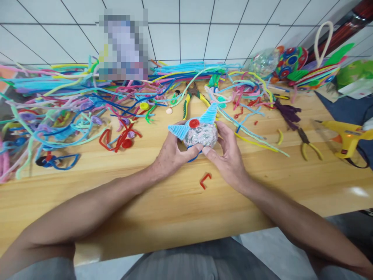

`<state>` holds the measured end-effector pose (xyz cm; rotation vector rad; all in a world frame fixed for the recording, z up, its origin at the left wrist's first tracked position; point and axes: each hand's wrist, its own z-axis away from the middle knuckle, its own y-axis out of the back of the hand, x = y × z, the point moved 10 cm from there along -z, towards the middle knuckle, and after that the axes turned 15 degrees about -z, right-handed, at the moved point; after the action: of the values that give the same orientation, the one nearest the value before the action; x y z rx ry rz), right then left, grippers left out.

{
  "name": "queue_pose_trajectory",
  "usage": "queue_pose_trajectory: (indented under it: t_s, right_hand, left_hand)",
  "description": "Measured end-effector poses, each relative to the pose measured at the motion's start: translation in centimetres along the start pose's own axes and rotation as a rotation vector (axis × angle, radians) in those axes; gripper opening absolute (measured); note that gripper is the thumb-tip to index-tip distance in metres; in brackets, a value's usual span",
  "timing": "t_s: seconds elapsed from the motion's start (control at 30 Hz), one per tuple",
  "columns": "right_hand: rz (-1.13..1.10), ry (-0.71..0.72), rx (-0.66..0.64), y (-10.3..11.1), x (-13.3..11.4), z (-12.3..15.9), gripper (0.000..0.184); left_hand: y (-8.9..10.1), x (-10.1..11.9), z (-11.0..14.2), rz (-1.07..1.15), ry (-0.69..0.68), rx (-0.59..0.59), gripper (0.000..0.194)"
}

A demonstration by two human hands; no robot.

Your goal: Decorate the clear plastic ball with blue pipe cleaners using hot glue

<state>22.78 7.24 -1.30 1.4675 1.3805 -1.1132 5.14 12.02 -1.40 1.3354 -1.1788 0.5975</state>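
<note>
Between my two hands is a round ball [201,137] with a shiny, mottled white and grey surface. Two light-blue ribbed triangles [209,112] of pipe cleaner stick out of its top, with a red coiled disc [194,123] between them. My left hand [175,149] wraps the ball's left side, and my right hand [227,151] closes round its right side. Both thumbs press on the near face, close to a dark-blue pipe cleaner [192,158] at the bottom. The far fingers are mostly hidden behind the ball. A bent red pipe cleaner [205,181] lies on the table just in front.
Pliers with green-yellow handles [186,107] lie behind the ball. Loose pipe cleaners [67,105] crowd the left and back. To the right are small yellow-handled pliers [304,149], a yellow glue gun [348,136] and colourful decorated balls [291,62]. A tiled wall [195,35] bounds the wooden table [140,217].
</note>
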Motion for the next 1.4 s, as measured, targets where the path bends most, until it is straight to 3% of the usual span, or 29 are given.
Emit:
queue_pose_trajectory:
  t_s: [0.5, 0.77, 1.03, 1.4]
  right_hand:
    - [0.016, -0.004, 0.018, 0.1, -0.2, 0.0, 0.075]
    - [-0.111, 0.004, -0.095, -0.5, -1.1, 0.2, 0.073]
    - [0.023, 0.019, -0.001, 0.1, -0.3, -0.1, 0.073]
    - [0.159, 0.075, 0.022, 0.3, -1.2, -0.1, 0.073]
  left_hand:
    - [-0.2, -0.3, 0.2, 0.021, 0.002, 0.01, 0.081]
    - [-0.2, -0.4, 0.2, 0.002, 0.006, 0.01, 0.084]
    - [-0.2, 0.2, 0.3, 0.018, -0.016, -0.022, 0.082]
    - [-0.4, 1.1, 0.0, 0.013, -0.042, -0.073, 0.099]
